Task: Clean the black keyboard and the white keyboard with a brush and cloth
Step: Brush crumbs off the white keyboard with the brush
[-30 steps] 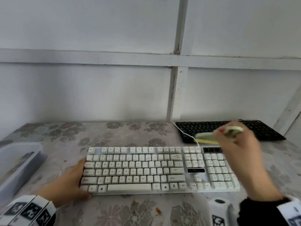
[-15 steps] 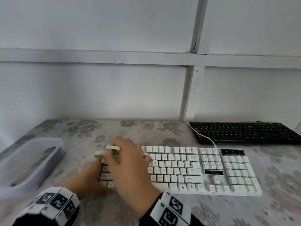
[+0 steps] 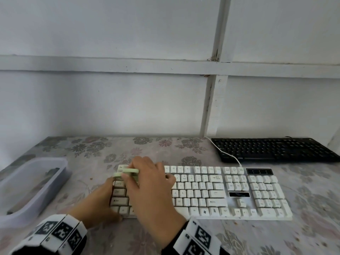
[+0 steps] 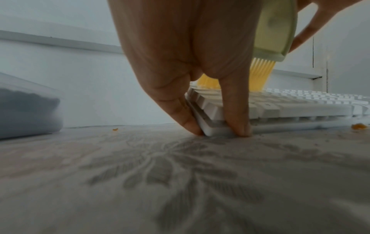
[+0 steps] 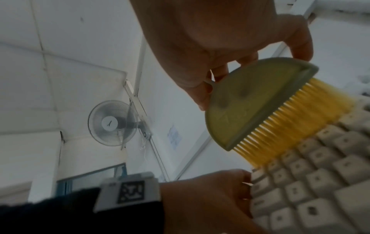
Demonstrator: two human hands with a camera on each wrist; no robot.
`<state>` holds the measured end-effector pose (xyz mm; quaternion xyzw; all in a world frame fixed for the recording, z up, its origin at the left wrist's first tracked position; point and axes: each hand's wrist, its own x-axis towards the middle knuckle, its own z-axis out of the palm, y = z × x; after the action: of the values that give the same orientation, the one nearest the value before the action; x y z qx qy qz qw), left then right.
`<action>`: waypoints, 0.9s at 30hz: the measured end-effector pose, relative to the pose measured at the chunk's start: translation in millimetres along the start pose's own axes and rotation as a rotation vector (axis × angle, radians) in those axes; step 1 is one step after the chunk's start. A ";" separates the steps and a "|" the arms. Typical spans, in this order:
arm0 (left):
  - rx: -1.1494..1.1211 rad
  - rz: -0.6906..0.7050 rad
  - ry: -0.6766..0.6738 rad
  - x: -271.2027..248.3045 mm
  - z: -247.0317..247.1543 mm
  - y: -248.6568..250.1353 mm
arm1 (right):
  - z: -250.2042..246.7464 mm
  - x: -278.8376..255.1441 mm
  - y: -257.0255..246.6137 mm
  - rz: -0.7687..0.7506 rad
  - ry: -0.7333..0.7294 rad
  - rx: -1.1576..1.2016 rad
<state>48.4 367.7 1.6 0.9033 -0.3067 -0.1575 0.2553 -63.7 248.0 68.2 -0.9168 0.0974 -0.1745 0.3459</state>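
Observation:
The white keyboard (image 3: pixel 211 192) lies across the middle of the flowered table. My right hand (image 3: pixel 150 190) grips a pale green brush (image 3: pixel 128 173) with yellow bristles (image 5: pixel 296 123). The bristles touch the keys at the keyboard's far left corner. My left hand (image 3: pixel 97 201) is at the keyboard's left end. Its straight fingers (image 4: pixel 238 110) press against the near left corner, tips on the table. The black keyboard (image 3: pixel 276 150) lies at the back right by the wall. No cloth is in view.
A translucent plastic tub (image 3: pixel 31 184) with something dark inside stands at the table's left edge. A white cable (image 3: pixel 226 153) runs from the white keyboard past the black one. Small orange crumbs (image 4: pixel 359 126) lie on the tablecloth. A wall closes off the back.
My right hand carried the brush from over the keyboard's right end to its left end, then edged towards the top left keys. The left hand stayed on the keyboard's left end.

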 end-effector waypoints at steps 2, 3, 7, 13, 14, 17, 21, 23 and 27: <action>0.021 0.021 0.012 -1.0 -1.7 5.3 | -5.4 0.5 6.5 0.027 0.010 0.006; 0.031 0.030 0.018 -1.4 -2.7 7.0 | -9.4 0.8 10.0 0.042 0.018 0.008; 0.045 0.017 0.005 -2.6 -3.8 8.6 | -22.4 -0.8 12.9 0.015 0.071 0.037; 0.012 0.033 -0.013 -2.6 -4.0 7.3 | -27.7 -9.6 23.5 0.089 0.026 0.068; 0.005 0.037 -0.017 -2.5 -4.0 7.0 | -33.0 -10.0 28.2 0.112 0.053 0.040; -0.010 0.043 -0.022 -2.9 -3.3 5.5 | -47.4 -14.2 38.2 0.112 0.152 0.015; -0.010 0.045 -0.026 -2.2 -2.8 2.9 | -50.3 -24.0 46.7 0.073 0.188 0.155; -0.020 0.055 -0.029 -1.8 -1.8 2.9 | -50.6 -29.0 53.8 0.085 0.209 0.165; -0.010 0.077 -0.019 -2.2 -1.7 4.0 | -59.0 -36.7 70.1 0.163 0.249 0.092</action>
<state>45.6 367.0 5.5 0.8880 -0.3429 -0.1576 0.2626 -124.4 171.5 53.4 -0.8603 0.2056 -0.2622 0.3858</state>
